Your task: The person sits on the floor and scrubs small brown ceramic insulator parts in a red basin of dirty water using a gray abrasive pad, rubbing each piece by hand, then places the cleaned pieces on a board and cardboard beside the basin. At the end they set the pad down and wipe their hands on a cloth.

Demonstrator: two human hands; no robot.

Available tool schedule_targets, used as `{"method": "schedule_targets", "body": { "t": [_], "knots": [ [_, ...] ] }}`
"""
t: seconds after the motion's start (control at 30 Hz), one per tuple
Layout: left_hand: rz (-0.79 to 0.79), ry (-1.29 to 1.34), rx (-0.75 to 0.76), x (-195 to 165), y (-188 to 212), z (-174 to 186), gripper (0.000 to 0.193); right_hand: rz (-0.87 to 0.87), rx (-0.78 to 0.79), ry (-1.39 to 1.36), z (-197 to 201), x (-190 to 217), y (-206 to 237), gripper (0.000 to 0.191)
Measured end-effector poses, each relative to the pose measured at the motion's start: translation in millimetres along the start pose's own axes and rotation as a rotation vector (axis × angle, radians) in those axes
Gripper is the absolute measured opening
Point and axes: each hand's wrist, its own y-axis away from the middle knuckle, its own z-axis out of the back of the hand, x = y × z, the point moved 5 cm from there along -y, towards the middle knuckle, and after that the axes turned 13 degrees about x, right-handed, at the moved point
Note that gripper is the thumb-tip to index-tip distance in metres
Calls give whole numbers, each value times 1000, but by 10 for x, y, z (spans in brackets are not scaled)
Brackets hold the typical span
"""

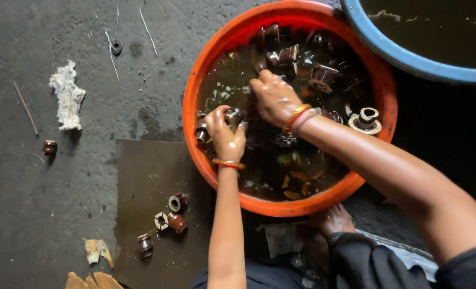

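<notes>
Piece in hand: a small brown glazed ceramic insulator (232,113) sat at the left inner side of the tub, half under the water, against the left-hand fingers.
Left hand: the left hand (226,135) was curled, fingers closed on that brown insulator just inside the rim.
Right hand: the right hand (274,97) lay palm down on the water near the middle; whether its fingers gripped anything could not be told.
Tub: the round orange plastic tub (195,91) held murky dark water and a heap of brown insulators (302,59) toward its far side.
Pale piece: a cream ring-shaped ceramic fitting (366,119) rested at the right rim.
Washed lot: three brown-and-white insulators (169,215) lay on the dark flat mat (141,176) near left of the tub.
Outward: a white knitted rag (66,97) lay further left; a blue tub (404,53) stood far right.
Doing it well: a firm hold on the wet glaze and rubbing below the waterline would seem wise, since the pieces looked slippery.
</notes>
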Motion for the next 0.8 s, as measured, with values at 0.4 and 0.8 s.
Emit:
{"method": "schedule_targets", "body": {
  "t": [0.4, 0.8],
  "knots": [
    [30, -602, 397, 510, -597, -622, 37, -15, 478, 1016, -884, 326, -386, 48],
    [-60, 631, 175, 353, -332, -258, 42, 321, -255, -697, 536, 186, 452, 35]
  ]
}}
